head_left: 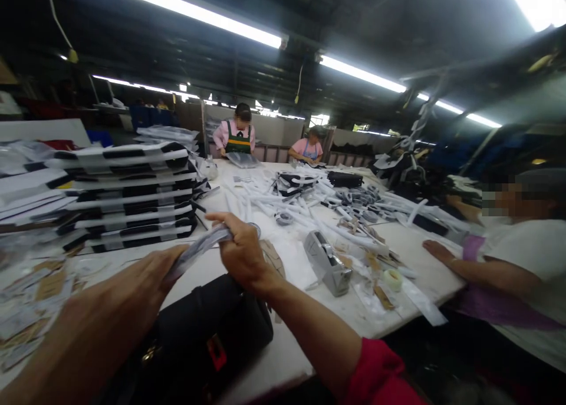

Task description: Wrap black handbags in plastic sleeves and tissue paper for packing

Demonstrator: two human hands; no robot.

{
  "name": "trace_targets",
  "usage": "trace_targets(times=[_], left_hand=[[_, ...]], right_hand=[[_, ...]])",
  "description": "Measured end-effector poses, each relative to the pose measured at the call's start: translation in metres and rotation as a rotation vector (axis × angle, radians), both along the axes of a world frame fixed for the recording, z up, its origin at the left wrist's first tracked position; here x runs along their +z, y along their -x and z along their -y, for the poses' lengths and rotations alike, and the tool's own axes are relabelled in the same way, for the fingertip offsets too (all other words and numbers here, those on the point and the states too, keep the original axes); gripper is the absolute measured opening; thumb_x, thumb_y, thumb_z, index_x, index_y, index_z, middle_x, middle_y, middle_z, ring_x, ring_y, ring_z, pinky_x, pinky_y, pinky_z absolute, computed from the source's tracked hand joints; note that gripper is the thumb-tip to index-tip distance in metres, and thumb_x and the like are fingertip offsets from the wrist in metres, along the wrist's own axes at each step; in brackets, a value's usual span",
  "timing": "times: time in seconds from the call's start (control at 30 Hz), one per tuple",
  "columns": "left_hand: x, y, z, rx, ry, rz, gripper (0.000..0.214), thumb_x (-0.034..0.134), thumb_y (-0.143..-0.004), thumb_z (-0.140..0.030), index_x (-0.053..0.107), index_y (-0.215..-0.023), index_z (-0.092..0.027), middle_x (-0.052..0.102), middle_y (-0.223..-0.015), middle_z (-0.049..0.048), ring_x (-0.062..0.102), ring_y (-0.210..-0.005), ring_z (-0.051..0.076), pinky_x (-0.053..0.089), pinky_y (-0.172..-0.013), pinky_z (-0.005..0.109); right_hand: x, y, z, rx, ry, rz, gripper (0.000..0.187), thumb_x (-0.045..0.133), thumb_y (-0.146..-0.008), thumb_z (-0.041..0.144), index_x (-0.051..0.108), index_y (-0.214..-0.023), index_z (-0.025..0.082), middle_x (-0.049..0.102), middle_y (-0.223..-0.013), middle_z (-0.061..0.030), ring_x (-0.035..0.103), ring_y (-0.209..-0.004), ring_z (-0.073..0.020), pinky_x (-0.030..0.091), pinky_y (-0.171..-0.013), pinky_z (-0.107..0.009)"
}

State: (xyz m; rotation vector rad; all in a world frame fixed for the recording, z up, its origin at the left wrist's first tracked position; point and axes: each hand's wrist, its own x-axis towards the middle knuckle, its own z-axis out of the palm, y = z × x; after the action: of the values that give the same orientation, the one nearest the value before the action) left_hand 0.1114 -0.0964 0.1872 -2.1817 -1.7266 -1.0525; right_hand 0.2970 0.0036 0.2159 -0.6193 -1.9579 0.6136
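Note:
A black handbag [194, 310] with a metal clasp on its front lies on the near side of the table, below my hands. Stretched above it is a greyish strip in clear plastic wrap [198, 252], which looks like the bag's wrapped handle. My left hand [145, 275] closes on the lower left end of this strip. At its upper right end, my right hand [242, 249] grips it, with fingers curled and partly hidden. Whether the strip joins the bag is hidden by my hands.
Wrapped black-and-white bags [132, 198] are stacked at left, near loose paper tags [48, 284]. A grey tape dispenser [326, 263] stands right of my hands, with a tape roll [392, 280] beyond. White tubes and wrapped coils [354, 204] cover the middle. A co-worker [508, 269] sits at right; two more are across the table.

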Motion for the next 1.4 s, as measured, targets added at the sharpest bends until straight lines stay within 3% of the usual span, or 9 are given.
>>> trace_targets(times=[0.1, 0.23, 0.33, 0.47, 0.63, 0.77, 0.93, 1.2, 1.4], left_hand=[[0.014, -0.016, 0.004, 0.117, 0.194, 0.139, 0.041, 0.061, -0.086, -0.044, 0.057, -0.127, -0.036, 0.071, -0.098, -0.0022, 0.065, -0.077, 0.024, 0.044, -0.064, 0.028], [0.005, -0.013, 0.013, -0.197, 0.525, 0.612, 0.036, 0.067, -0.083, -0.038, 0.063, -0.116, -0.023, 0.069, -0.100, 0.0015, 0.061, -0.088, 0.021, 0.046, -0.075, 0.027], [-0.016, -0.010, 0.022, -0.369, 0.566, 0.876, 0.021, 0.064, -0.086, -0.033, 0.066, -0.102, -0.018, 0.066, -0.097, 0.0021, 0.059, -0.088, 0.019, 0.045, -0.079, 0.027], [-0.036, -0.015, 0.027, -0.389, 0.436, 1.048, 0.021, 0.069, -0.085, -0.034, 0.065, -0.098, -0.017, 0.064, -0.092, 0.0023, 0.058, -0.087, 0.017, 0.044, -0.081, 0.027], [-0.048, -0.017, 0.022, -0.375, 0.339, 1.262, 0.040, 0.075, -0.079, -0.029, 0.061, -0.114, -0.018, 0.067, -0.091, 0.0033, 0.063, -0.087, 0.019, 0.048, -0.083, 0.031], [-0.057, -0.023, 0.021, -0.255, 0.200, 1.215, 0.052, 0.074, -0.079, -0.023, 0.055, -0.127, -0.024, 0.068, -0.107, 0.0043, 0.064, -0.099, 0.022, 0.049, -0.089, 0.034], [-0.062, -0.027, 0.034, -0.136, -0.009, 1.083, 0.042, 0.071, -0.083, -0.024, 0.056, -0.122, -0.026, 0.064, -0.121, 0.0048, 0.063, -0.107, 0.021, 0.050, -0.091, 0.033], [-0.072, -0.016, 0.047, -0.102, -0.234, 0.816, 0.022, 0.063, -0.091, -0.030, 0.054, -0.109, -0.023, 0.064, -0.118, 0.0086, 0.062, -0.109, 0.022, 0.051, -0.093, 0.038], [-0.067, -0.005, 0.046, -0.077, -0.298, 0.463, 0.009, 0.049, -0.097, -0.021, 0.058, -0.097, -0.021, 0.068, -0.107, 0.0065, 0.065, -0.098, 0.017, 0.052, -0.085, 0.029]], right_hand=[[0.005, -0.002, -0.014, 0.001, 0.089, -0.173, 0.033, 0.043, -0.090, 0.025, 0.069, -0.109, 0.021, 0.071, -0.095, -0.0007, 0.065, -0.087, -0.0174, 0.050, -0.080, -0.027], [-0.005, -0.013, -0.034, -0.062, 0.250, -0.121, 0.035, 0.048, -0.083, 0.030, 0.071, -0.106, 0.017, 0.059, -0.064, 0.0018, 0.053, -0.059, -0.0155, 0.045, -0.060, -0.027], [-0.016, -0.020, -0.049, -0.109, 0.251, -0.044, 0.038, 0.046, -0.079, 0.026, 0.070, -0.107, 0.018, 0.053, -0.059, 0.0029, 0.050, -0.055, -0.0149, 0.042, -0.056, -0.027], [-0.016, -0.028, -0.034, -0.200, 0.011, 0.153, 0.052, 0.053, -0.080, 0.029, 0.058, -0.131, 0.018, 0.068, -0.102, -0.0090, 0.064, -0.092, -0.0258, 0.051, -0.083, -0.042], [-0.029, -0.042, 0.030, -0.299, -0.417, 0.037, 0.065, 0.067, -0.083, 0.028, 0.044, -0.143, 0.021, 0.055, -0.136, -0.0146, 0.050, -0.128, -0.0332, 0.039, -0.108, -0.054], [-0.057, -0.039, 0.060, -0.016, -0.098, 0.110, 0.030, 0.065, -0.087, 0.031, 0.065, -0.117, 0.028, 0.072, -0.105, -0.0066, 0.069, -0.096, -0.0265, 0.057, -0.088, -0.043], [-0.072, -0.012, 0.056, 0.258, 0.563, 0.066, 0.050, 0.064, -0.087, 0.045, 0.054, -0.131, 0.025, 0.064, -0.128, -0.0117, 0.067, -0.109, -0.0282, 0.060, -0.086, -0.043], [-0.060, 0.017, 0.063, 0.518, 0.654, -0.094, 0.033, 0.060, -0.092, 0.042, 0.060, -0.121, 0.026, 0.062, -0.130, -0.0084, 0.060, -0.119, -0.0263, 0.057, -0.088, -0.037], [-0.066, 0.025, 0.061, 0.515, 0.672, -0.096, 0.045, 0.061, -0.092, 0.041, 0.054, -0.134, 0.025, 0.064, -0.127, -0.0089, 0.058, -0.117, -0.0273, 0.057, -0.081, -0.035]])
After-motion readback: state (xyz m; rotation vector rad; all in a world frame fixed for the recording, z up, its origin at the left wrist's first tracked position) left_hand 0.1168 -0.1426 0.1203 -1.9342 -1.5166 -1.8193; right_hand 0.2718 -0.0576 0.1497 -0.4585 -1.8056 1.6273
